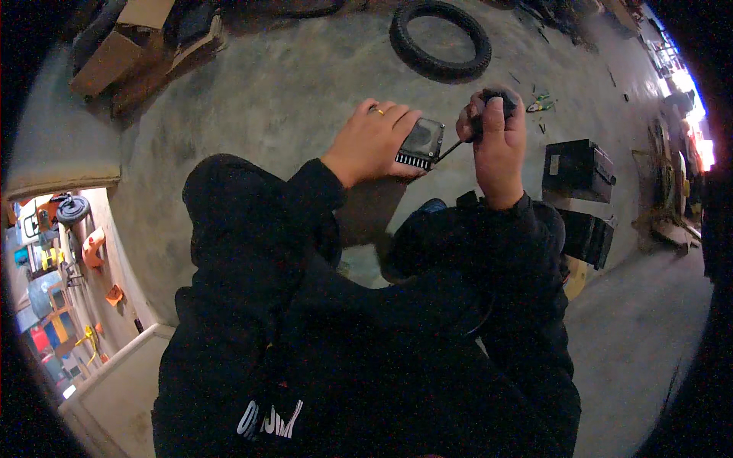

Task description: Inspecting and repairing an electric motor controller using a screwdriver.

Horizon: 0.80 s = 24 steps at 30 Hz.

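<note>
My left hand [376, 141] is closed around a small boxy device [423, 140] with a grey cover and a row of dark fins along its near edge. My right hand [498, 137] grips the dark handle of a screwdriver [450, 152]. Its thin shaft slants down to the left, and its tip meets or lies very near the device's lower right corner. Whether the tip sits in a screw is too small to tell. Both hands are above the concrete floor, in front of my bent knees.
A black tyre [395, 38] lies on the floor ahead. Pliers [541, 103] lie right of my right hand, near two black box-shaped batteries [578, 169]. Cardboard boxes [111, 61] stand at the far left. Lower left, an opening shows cluttered parts [57, 282].
</note>
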Each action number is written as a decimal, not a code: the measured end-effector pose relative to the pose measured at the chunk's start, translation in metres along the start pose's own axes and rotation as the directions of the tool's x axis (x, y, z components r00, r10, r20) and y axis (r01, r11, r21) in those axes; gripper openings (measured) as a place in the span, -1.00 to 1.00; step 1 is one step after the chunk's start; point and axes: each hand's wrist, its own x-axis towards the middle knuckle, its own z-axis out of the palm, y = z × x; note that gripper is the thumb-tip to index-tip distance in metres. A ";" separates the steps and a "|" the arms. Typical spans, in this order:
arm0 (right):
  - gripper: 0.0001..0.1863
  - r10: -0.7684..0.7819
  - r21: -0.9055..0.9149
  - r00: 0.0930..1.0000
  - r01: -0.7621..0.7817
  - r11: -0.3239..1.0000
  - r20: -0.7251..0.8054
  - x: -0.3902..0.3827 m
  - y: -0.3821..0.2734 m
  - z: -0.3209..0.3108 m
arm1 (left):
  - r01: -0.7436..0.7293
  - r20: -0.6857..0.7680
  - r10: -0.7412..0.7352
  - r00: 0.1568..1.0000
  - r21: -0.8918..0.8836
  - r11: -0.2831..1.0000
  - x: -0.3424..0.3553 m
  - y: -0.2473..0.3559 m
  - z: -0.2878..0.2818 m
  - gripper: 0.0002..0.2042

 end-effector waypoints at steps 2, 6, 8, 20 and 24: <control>-0.79 0.011 -0.020 0.998 -0.012 1.000 -0.055 -0.002 0.001 0.002 | 0.003 -0.007 -0.003 1.000 -0.007 1.000 0.000 -0.001 0.003 -0.08; -0.79 -0.040 0.014 0.999 0.040 0.999 -0.001 -0.002 0.002 0.000 | -0.024 -0.087 0.029 0.996 0.062 0.998 0.000 -0.005 0.009 -0.10; -0.79 -0.089 0.059 0.996 0.088 0.994 0.002 0.000 -0.002 -0.001 | -0.025 -0.088 0.029 0.996 0.055 0.998 0.001 -0.004 0.011 -0.09; -0.82 -0.068 0.075 0.998 0.067 0.995 0.012 -0.002 -0.006 0.005 | 0.013 0.023 -0.013 1.000 0.019 1.000 0.001 -0.002 0.006 -0.03; -0.82 -0.097 0.062 0.995 0.094 0.994 0.038 -0.003 -0.005 0.008 | -0.025 -0.098 0.034 0.995 0.084 0.996 -0.002 -0.004 0.007 -0.09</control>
